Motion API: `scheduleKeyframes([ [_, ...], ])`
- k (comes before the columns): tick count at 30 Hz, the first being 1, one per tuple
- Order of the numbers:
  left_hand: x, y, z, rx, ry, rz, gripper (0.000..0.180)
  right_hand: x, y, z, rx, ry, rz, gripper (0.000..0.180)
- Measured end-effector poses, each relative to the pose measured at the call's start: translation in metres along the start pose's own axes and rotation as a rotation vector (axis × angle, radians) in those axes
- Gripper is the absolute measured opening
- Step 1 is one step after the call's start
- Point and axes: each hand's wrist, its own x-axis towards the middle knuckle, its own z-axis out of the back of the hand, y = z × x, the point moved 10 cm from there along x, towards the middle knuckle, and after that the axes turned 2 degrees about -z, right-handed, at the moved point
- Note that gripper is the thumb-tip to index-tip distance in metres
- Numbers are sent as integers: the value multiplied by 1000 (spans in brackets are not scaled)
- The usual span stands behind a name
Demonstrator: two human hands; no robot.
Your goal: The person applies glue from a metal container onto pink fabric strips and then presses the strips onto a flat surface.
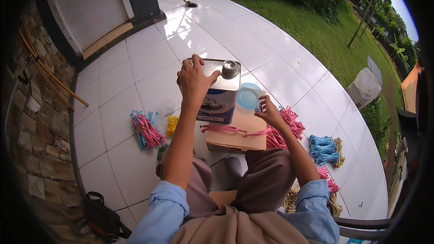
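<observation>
A rectangular metal can (221,108) with a blue printed side and a round spout (230,67) on its silver top stands upright before me. My left hand (195,77) grips the can's top at the left, thumb and fingers spread across it. Beside the can on the right, my right hand (270,112) is closed, its fingertips pinching a small round cap (259,107), partly hidden. Just beyond that hand sits a translucent blue bowl (249,96). Pink straps (235,129) lie across the cardboard box (237,142) in front of the can.
Bundles of pink and blue straps (148,130) and a bag of yellow pieces (172,125) lie at the left. More pink (291,124), blue (323,150) and beige bundles (338,152) are at the right. A black bag (103,217) rests near the stone wall (49,167).
</observation>
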Motion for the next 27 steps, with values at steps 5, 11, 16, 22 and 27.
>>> scheduleKeyframes([
  [5, 0, 4, 0, -5, 8, -5, 54, -4, -9, -49, -344, 30, 228, 56],
  [11, -1, 3, 1, -11, -24, -10, 52, -3, -6, -49, -445, 26, 201, 62],
  [16, -4, 4, 11, 106, -105, -4, 47, 18, 79, -4, -100, -80, 152, 100],
  [22, -6, -3, 9, 35, -172, -17, 46, 51, 141, -26, 403, 62, 365, 144],
  [27, -2, 27, 19, -181, -159, 124, 54, 51, 157, -44, 620, 48, 366, 135],
])
